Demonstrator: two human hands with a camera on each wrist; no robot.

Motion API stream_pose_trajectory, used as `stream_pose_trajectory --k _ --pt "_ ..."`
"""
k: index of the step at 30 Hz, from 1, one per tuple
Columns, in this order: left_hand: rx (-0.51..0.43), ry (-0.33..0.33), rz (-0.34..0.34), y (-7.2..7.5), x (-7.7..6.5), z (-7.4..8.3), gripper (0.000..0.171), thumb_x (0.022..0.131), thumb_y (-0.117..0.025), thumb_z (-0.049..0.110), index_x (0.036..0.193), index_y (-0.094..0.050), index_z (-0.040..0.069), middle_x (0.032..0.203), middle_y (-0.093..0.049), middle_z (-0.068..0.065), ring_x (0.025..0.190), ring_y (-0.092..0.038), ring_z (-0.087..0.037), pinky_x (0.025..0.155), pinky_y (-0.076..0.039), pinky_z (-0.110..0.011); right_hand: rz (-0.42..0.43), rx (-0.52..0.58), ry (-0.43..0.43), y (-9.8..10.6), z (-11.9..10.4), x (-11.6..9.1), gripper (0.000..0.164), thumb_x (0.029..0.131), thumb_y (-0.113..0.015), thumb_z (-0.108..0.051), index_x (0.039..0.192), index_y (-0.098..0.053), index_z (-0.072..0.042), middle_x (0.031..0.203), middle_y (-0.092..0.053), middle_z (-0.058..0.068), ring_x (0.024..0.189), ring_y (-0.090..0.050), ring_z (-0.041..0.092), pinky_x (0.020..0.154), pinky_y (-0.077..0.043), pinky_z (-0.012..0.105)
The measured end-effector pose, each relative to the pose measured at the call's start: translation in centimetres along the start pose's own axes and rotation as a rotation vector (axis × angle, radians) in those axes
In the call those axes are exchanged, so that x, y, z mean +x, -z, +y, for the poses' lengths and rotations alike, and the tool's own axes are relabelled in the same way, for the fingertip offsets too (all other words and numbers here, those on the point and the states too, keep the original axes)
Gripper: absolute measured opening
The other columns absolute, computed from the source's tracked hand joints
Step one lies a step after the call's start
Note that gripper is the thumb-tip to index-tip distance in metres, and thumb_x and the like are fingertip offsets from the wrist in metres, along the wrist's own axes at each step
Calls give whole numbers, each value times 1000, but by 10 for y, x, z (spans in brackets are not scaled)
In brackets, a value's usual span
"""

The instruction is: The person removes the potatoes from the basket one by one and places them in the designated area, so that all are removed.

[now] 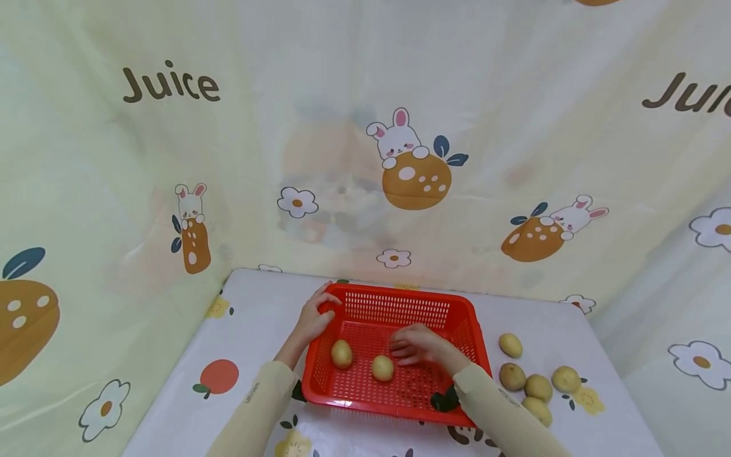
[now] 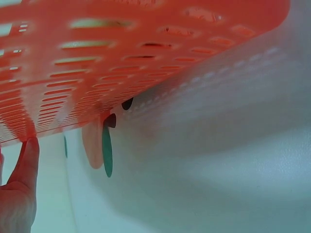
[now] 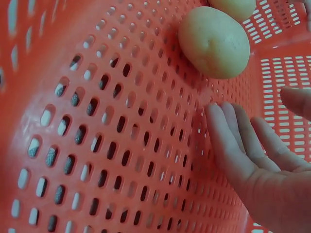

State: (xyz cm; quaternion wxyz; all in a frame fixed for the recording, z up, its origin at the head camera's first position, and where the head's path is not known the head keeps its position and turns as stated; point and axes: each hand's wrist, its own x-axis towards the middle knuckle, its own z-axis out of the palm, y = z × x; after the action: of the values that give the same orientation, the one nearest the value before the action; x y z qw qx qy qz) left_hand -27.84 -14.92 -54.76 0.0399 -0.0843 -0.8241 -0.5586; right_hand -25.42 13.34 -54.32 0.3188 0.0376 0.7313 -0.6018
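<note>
A red plastic basket (image 1: 411, 294) with slotted walls sits on the table. Inside lie two potatoes, one potato (image 1: 342, 353) toward the left wall and another potato (image 1: 382, 368) near the middle. My left hand (image 1: 313, 317) grips the basket's left rim, fingers over the edge; in the left wrist view the thumb (image 2: 24, 170) lies against the wall's outer side. Within the basket, my right hand (image 1: 421, 346) is low over the floor with loosely bent fingers and nothing in them. The right wrist view has its fingertips just below the nearer potato (image 3: 214, 42).
On the table right of the basket lie several more potatoes, among them a potato (image 1: 511, 345) set farther back and a potato (image 1: 566, 379) farthest right. A printed cloth covers the table (image 1: 188, 406), and printed curtains (image 1: 320, 158) hang behind and at both sides.
</note>
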Motion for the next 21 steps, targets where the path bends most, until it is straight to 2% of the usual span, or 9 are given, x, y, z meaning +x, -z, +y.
stream_pose_trajectory --k 10,21 --pt "-5 -2 0 1 0 1 24 82 -55 -5 98 -70 6 155 -38 -12 143 -32 -35 111 -33 -54 -105 -140 -11 -10 -7 1 39 91 -67 -13 124 -63 6 108 -71 15 93 -70 28 74 -59 44" --pt "-6 18 -2 0 0 2 24 83 -54 -4 99 -70 5 156 -38 -8 143 -32 -35 108 -37 -54 -105 -254 -32 -19 -10 5 40 84 -76 -11 121 -65 2 98 -72 10 80 -69 20 71 -59 42"
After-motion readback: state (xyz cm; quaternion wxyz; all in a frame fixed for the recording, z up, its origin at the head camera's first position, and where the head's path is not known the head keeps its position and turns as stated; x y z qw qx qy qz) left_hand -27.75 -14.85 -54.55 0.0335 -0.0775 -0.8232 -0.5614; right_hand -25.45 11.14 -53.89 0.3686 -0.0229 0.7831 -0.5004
